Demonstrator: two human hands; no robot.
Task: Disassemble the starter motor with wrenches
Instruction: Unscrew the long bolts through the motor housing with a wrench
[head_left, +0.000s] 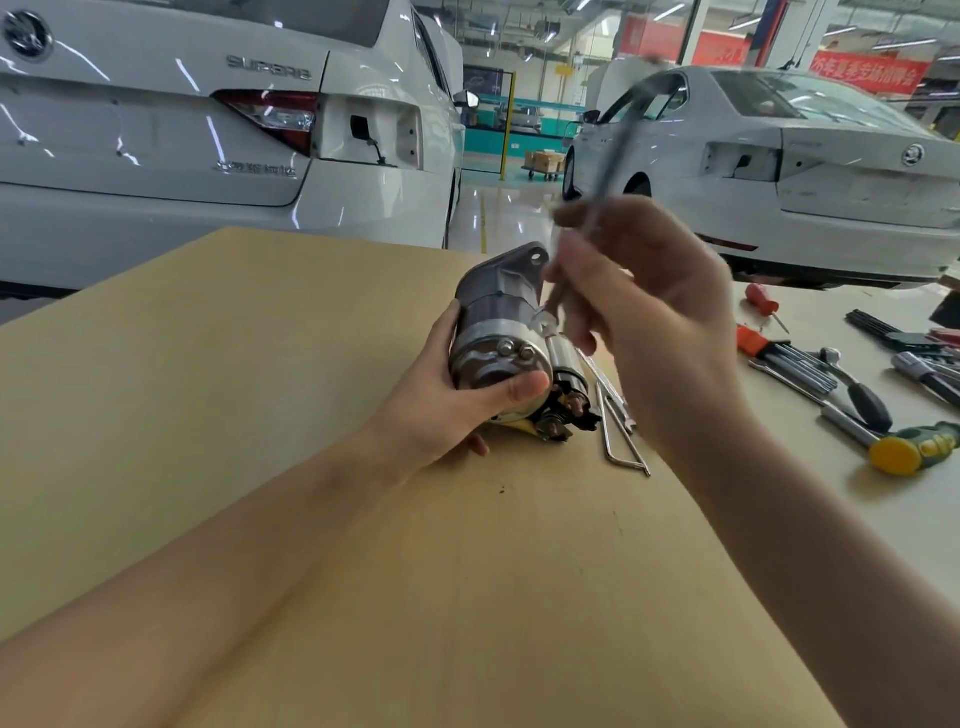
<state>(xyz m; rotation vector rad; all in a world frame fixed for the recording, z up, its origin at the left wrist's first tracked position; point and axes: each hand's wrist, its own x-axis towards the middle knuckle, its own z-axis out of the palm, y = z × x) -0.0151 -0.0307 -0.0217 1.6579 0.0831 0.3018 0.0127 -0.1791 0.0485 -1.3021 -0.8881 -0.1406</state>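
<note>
The starter motor (493, 332) lies on the tan board (260, 364), its round metal end cap with two bolts facing me. My left hand (457, 400) grips that end, thumb across the cap. My right hand (639, 306) holds a long metal wrench (613, 156) upright above the motor. The wrench is blurred, and its lower end sits near the motor body beside the solenoid. Copper terminals show at the motor's lower right.
Two thin metal wrenches and a bent rod (621, 426) lie just right of the motor. Farther right are hex keys in an orange holder (779, 353), a ratchet (857, 395), a yellow-green handled tool (914, 447) and a red screwdriver (763, 301). White cars stand behind the table.
</note>
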